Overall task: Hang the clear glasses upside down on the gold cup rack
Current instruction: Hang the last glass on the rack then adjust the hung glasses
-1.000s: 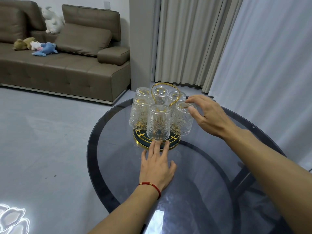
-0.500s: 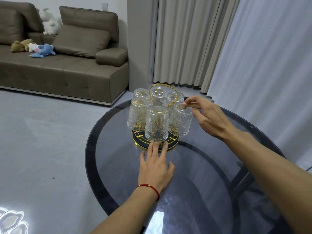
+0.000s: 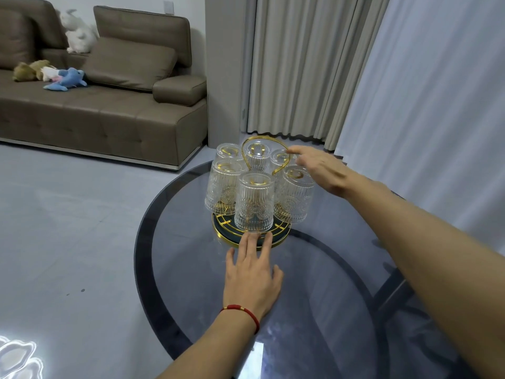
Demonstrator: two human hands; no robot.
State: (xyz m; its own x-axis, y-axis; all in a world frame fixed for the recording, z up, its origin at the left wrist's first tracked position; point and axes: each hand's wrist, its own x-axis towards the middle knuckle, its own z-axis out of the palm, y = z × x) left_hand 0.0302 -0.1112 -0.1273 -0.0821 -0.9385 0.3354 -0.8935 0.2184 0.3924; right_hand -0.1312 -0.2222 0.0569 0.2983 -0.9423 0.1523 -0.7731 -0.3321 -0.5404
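Observation:
The gold cup rack with a dark round base and a gold loop handle stands on the round glass table. Several clear ribbed glasses hang upside down on it, the nearest glass at the front and another glass at the right. My left hand lies flat on the table, fingertips touching the base's front rim. My right hand hovers at the rack's upper right, fingers apart, index fingertip at the gold handle, holding nothing.
A brown sofa with soft toys stands at the back left. Curtains hang behind and to the right of the table. Grey floor lies to the left. The table's dark rim curves past the rack.
My right hand has come off the right-hand glass and risen back toward the gold handle. My left hand has stayed against the base.

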